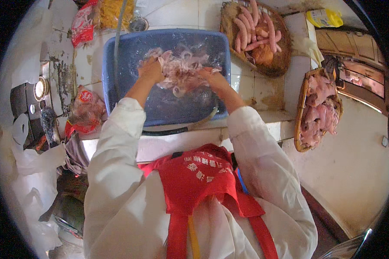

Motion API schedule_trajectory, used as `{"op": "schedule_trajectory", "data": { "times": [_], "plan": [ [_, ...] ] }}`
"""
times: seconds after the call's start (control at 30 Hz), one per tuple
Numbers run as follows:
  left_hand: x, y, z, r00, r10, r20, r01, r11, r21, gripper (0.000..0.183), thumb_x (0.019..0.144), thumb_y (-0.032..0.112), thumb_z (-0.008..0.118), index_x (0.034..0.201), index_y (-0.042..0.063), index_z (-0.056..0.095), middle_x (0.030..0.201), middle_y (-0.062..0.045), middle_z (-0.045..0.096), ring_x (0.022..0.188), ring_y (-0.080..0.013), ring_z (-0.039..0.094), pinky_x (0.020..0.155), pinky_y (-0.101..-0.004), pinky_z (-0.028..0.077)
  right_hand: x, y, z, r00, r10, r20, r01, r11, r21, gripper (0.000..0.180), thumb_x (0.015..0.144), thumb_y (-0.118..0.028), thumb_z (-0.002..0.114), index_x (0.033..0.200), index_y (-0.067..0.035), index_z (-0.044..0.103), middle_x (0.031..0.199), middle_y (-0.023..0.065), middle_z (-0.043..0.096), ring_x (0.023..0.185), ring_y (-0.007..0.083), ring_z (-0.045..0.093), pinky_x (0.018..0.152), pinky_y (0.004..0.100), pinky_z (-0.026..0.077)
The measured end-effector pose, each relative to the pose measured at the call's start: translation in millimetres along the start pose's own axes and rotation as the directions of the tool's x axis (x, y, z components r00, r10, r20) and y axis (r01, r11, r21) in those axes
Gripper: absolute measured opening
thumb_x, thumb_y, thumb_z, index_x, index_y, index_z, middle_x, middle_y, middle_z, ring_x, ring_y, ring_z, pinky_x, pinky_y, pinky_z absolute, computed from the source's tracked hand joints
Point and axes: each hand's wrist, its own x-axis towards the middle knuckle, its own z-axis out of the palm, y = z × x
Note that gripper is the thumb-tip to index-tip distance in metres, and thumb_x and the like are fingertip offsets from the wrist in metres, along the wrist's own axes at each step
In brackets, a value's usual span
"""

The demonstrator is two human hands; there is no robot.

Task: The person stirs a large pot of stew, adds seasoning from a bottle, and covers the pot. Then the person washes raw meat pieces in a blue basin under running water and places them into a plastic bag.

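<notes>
Both hands are in a blue plastic tub (149, 116) of water on a tiled ledge. Between them lies a heap of pale pink meat pieces (184, 69), partly under the splashing water. My left hand (151, 69) grips the left side of the heap, a pale piece at its fingers. At the heap's right edge, my right hand (212, 76) touches the meat, its fingertips partly hidden by water and pieces; its grip is unclear. A grey hose (118, 42) hangs over the tub's left part, and another hose (197, 124) curves over the front rim.
A round wicker basket (225, 35) with several sausages stands behind right. Farther right, a woven tray (300, 119) holds raw meat (322, 110). A yellow bottle (324, 17) lies at the upper right. Bagged meat (87, 108) sits left of the tub; a yellow-filled bag (113, 13) lies behind it.
</notes>
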Motion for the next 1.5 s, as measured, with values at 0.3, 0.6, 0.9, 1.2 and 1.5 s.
{"op": "schedule_trajectory", "data": {
  "times": [0.3, 0.6, 0.9, 1.2, 1.5],
  "plan": [
    [-10, 78, 42, 0.811, 0.065, 0.582, 0.544, 0.283, -0.790, 0.022, 0.076, 0.015, 0.068, 0.093, 0.002, 0.067, 0.092, -0.016, 0.066, 0.088, -0.0241, 0.065, 0.076, -0.0354, 0.052, 37, 15, 52, 0.952, 0.206, 0.227, -0.307, 0.658, 0.688, 0.050, 0.086, -0.047, 0.062, 0.118, -0.009, 0.060, 0.114, 0.0099, 0.065, 0.099, 0.0260, 0.063, 0.084, 0.0456, 0.051],
    [-2, 121, -5, 0.957, -0.033, -0.288, -0.149, 0.797, -0.586, 0.042, 0.077, 0.032, 0.072, 0.106, 0.003, 0.062, 0.097, -0.020, 0.066, 0.089, -0.0366, 0.064, 0.085, -0.0455, 0.048, 54, -15, 28, 0.974, -0.223, 0.034, 0.213, 0.959, 0.187, 0.035, 0.090, -0.025, 0.052, 0.122, -0.009, 0.052, 0.110, 0.0127, 0.062, 0.096, 0.0298, 0.061, 0.087, 0.0470, 0.050],
    [33, 28, -32, 0.948, 0.021, -0.317, -0.021, 1.000, 0.002, 0.083, 0.069, 0.039, 0.077, 0.140, 0.014, 0.040, 0.135, -0.016, 0.051, 0.125, -0.0406, 0.045, 0.099, -0.0555, 0.039, -1, -33, 23, 0.998, 0.048, -0.029, -0.026, 0.850, 0.525, 0.036, 0.094, -0.032, 0.058, 0.117, -0.006, 0.052, 0.101, 0.0101, 0.062, 0.086, 0.0229, 0.062, 0.071, 0.0408, 0.054],
    [53, 87, 14, 0.858, 0.172, 0.484, 0.384, 0.411, -0.827, 0.050, 0.072, 0.011, 0.068, 0.121, 0.005, 0.058, 0.097, -0.011, 0.065, 0.077, -0.0255, 0.062, 0.062, -0.0385, 0.050, 52, -33, 25, 0.977, 0.084, 0.197, -0.207, 0.615, 0.761, 0.049, 0.096, -0.050, 0.047, 0.119, -0.007, 0.057, 0.112, 0.0097, 0.064, 0.097, 0.0272, 0.061, 0.083, 0.0460, 0.050],
    [8, 129, -12, 0.971, -0.045, -0.233, -0.186, 0.468, -0.864, 0.038, 0.085, 0.041, 0.062, 0.103, 0.007, 0.066, 0.092, -0.019, 0.068, 0.085, -0.0383, 0.066, 0.069, -0.0438, 0.050, 76, 2, 8, 1.000, -0.004, 0.007, -0.005, 0.362, 0.932, 0.035, 0.100, -0.030, 0.040, 0.116, -0.007, 0.060, 0.112, 0.0091, 0.065, 0.099, 0.0258, 0.061, 0.092, 0.0423, 0.047]
  ]
}}
